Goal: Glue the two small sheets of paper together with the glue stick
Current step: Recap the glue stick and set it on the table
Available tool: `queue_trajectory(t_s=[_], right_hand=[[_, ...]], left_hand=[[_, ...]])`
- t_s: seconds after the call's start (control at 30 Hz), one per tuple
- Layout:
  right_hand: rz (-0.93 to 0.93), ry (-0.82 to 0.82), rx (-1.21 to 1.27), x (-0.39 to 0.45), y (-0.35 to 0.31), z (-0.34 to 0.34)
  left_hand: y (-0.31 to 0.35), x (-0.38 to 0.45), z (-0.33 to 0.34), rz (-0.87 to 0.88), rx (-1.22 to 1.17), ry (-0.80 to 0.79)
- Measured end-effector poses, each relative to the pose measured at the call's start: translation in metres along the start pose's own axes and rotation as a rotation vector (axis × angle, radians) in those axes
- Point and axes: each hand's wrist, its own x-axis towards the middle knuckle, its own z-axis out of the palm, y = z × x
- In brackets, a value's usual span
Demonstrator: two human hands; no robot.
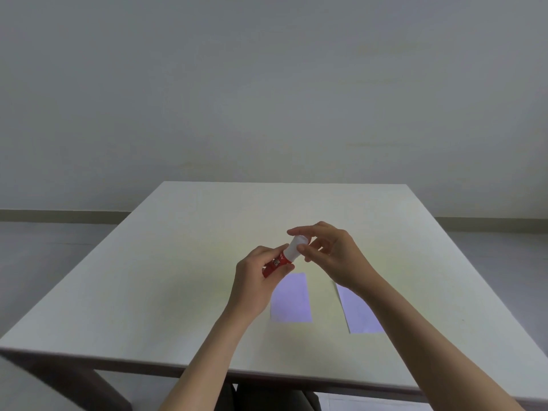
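Glue (278, 261): our left hand (257, 280) clasps its red barrel, long axis tilted, cap end up-right.
Cap (297, 247): our right hand (332, 256) pinches it.

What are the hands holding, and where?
The left hand grips the glue stick by its red body; the right hand pinches its white cap.

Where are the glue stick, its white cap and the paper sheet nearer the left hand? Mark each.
glue stick (277, 264), head view, on its red body.
white cap (296, 248), head view, on the cap's side.
left paper sheet (291, 298), head view, on the sheet's middle.
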Motion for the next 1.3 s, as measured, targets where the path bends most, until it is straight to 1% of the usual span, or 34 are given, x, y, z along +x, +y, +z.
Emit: queue_trajectory(t_s=[0.07,0.2,0.33,0.47,0.53,0.67,0.7,0.77,0.83,0.87,0.9,1.0,1.03,1.1,1.13,1.2,1.23,1.27,1.3], right_hand=[[-0.003,0.009,-0.014,0.0,0.001,-0.002],[-0.003,0.004,-0.122,0.0,0.0,-0.003],[0.011,-0.017,-0.132,-0.001,-0.001,-0.004],[0.094,0.018,-0.374,0.003,0.0,-0.001],[0.103,-0.003,-0.453,0.002,0.001,0.0],[0.03,-0.139,-0.242,-0.001,-0.001,-0.007],[0.008,-0.154,-0.224,-0.001,-0.001,-0.006],[0.02,-0.109,-0.258,0.0,0.0,-0.002],[0.068,-0.038,-0.376,0.001,0.001,0.002],[0.061,-0.013,-0.426,0.001,0.002,0.003],[0.031,-0.009,-0.405,-0.001,0.0,0.004],[-0.089,-0.091,-0.158,-0.003,-0.002,0.002],[-0.092,-0.087,-0.149,-0.002,-0.001,0.002],[-0.034,-0.019,-0.242,0.0,-0.001,0.004],[0.022,0.008,-0.339,0.002,0.0,0.006],[0.124,0.027,-0.523,0.004,0.002,0.009],[0.137,0.033,-0.564,0.004,0.003,0.01],[0.125,0.026,-0.544,0.003,0.006,0.009],[0.099,0.008,-0.461,0.002,0.007,0.007]], left_hand=[[0.0,-0.001,-0.001,0.005,-0.005,0.003],[0.001,-0.002,-0.001,0.031,0.022,0.007],[0.004,-0.001,-0.001,0.076,0.04,-0.003],[0.004,-0.003,0.0,0.099,0.091,-0.021],[0.004,-0.003,0.001,0.1,0.094,-0.023],[0.003,0.001,-0.005,0.107,0.122,-0.013],[0.003,0.003,-0.007,0.109,0.134,-0.014],[0.003,0.005,-0.009,0.119,0.161,-0.027],[0.003,0.005,-0.01,0.138,0.176,-0.04],[0.003,0.005,-0.01,0.144,0.176,-0.044],[0.003,0.006,-0.01,0.145,0.17,-0.043],[0.002,0.009,-0.013,0.135,0.159,-0.036],[0.001,0.01,-0.013,0.132,0.164,-0.046],[-0.001,0.01,-0.012,0.121,0.179,-0.084],[-0.002,0.009,-0.011,0.113,0.188,-0.098],[-0.004,0.007,-0.007,0.103,0.202,-0.116],[-0.006,0.007,-0.005,0.099,0.197,-0.118],[-0.007,0.007,-0.003,0.09,0.182,-0.112],[-0.008,0.007,-0.002,0.077,0.159,-0.1]])
